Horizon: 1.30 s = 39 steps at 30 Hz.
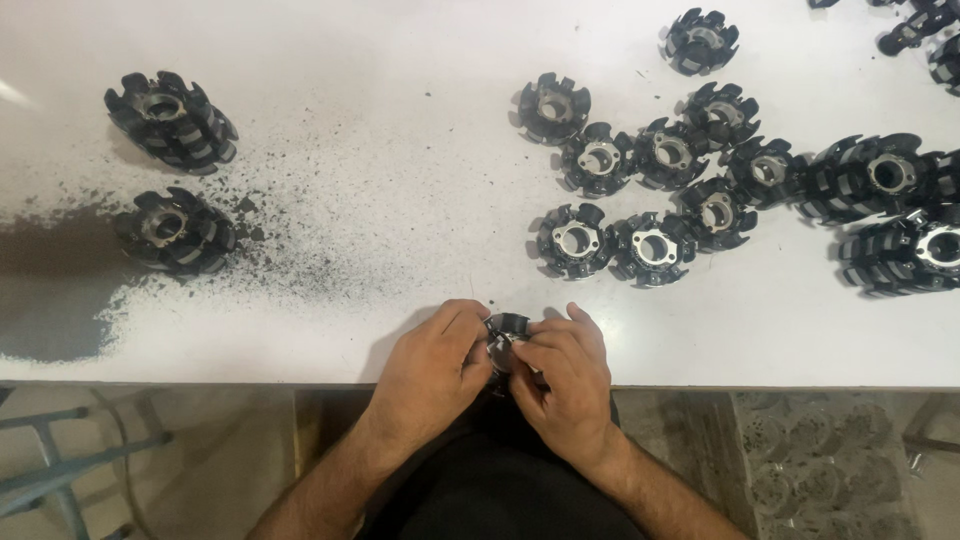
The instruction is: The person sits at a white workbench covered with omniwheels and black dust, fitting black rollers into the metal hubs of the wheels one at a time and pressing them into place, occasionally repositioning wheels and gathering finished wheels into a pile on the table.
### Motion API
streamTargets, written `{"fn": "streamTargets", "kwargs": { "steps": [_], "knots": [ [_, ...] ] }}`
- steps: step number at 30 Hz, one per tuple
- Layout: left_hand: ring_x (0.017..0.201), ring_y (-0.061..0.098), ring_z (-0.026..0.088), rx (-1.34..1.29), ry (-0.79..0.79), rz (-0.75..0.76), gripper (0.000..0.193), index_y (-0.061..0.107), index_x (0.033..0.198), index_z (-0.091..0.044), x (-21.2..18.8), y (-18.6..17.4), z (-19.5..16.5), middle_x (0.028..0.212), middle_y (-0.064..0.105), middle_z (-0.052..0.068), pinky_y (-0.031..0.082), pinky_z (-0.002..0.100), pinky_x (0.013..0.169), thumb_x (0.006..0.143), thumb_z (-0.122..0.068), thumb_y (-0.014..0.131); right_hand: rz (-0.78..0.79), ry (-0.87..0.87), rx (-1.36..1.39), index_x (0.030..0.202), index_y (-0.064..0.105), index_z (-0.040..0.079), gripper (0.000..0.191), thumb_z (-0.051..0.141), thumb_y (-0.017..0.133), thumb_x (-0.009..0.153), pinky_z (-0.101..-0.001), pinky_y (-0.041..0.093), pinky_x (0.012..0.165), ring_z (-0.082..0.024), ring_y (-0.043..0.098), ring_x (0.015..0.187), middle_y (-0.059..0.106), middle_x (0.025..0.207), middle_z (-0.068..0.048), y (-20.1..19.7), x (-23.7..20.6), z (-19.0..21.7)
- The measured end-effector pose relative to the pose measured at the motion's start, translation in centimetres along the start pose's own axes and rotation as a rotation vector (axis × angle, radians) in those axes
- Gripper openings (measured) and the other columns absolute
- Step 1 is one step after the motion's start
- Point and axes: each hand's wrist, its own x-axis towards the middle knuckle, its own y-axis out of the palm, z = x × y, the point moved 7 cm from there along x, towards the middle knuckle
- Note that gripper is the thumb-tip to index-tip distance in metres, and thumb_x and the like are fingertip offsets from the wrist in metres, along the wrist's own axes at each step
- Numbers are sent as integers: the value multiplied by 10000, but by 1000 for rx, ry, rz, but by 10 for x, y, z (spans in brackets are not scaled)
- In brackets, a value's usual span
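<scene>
Both hands meet at the near edge of the white table [400, 120], holding one small black toothed ring part with a metal centre [506, 328] between them. My left hand [432, 362] grips it from the left, fingers curled over its rim. My right hand [566, 378] pinches it from the right, thumb and fingertips on the metal middle. Most of the part is hidden by the fingers.
Several loose black ring parts [640, 190] lie in a cluster at the right and far right. Two stacks of the same parts [172, 120] [176, 230] stand at the left. Dark dust and shavings [290, 230] spread across the left middle. Below the table edge is the floor.
</scene>
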Motion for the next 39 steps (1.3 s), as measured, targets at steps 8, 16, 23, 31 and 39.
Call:
{"fn": "streamTargets", "kwargs": {
  "steps": [8, 16, 23, 31, 39],
  "knots": [
    [1161, 616, 355, 255, 79, -222, 343, 627, 1114, -27, -3, -21, -18, 1261, 625, 174, 536, 471, 943, 851, -207, 756, -53, 33, -14, 1039, 662, 60, 267, 25, 779, 801, -573, 420, 1151, -288, 684, 1079, 695, 1037, -105, -21, 1, -12],
    [1219, 495, 340, 201, 30, 287, 811, 540, 1384, -30, 29, 26, -40, 1287, 547, 173, 425, 500, 1034, 730, -402, 845, -61, 239, -404, 1085, 692, 95, 250, 161, 802, 870, -600, 365, 1185, -311, 612, 1216, 656, 1148, -76, -94, -10, -70],
    [1216, 505, 382, 298, 160, 78, 851, 506, 1404, -35, 118, 36, -73, 1301, 525, 199, 449, 501, 1004, 742, -436, 859, 222, 156, -449, 999, 695, 47, 419, 311, 874, 726, -707, 160, 1136, -466, 267, 1437, 451, 1434, -219, -96, 54, -105],
    [1223, 505, 364, 306, -51, 359, 972, 368, 1529, -109, 143, 55, -58, 1453, 387, 211, 425, 491, 1055, 753, -408, 872, 164, 105, -531, 870, 701, 86, 359, 382, 848, 730, -729, 77, 1176, -443, 168, 1498, 387, 1527, -232, -133, 61, -135],
    [1207, 499, 412, 417, 314, 5, 893, 411, 1476, -89, 216, 62, -67, 1320, 461, 230, 400, 544, 1056, 748, -344, 861, 382, 275, -545, 771, 710, 64, 394, 404, 895, 696, -710, 25, 1183, -432, 109, 1511, 319, 1563, -185, -129, 90, -183]
  ]
}}
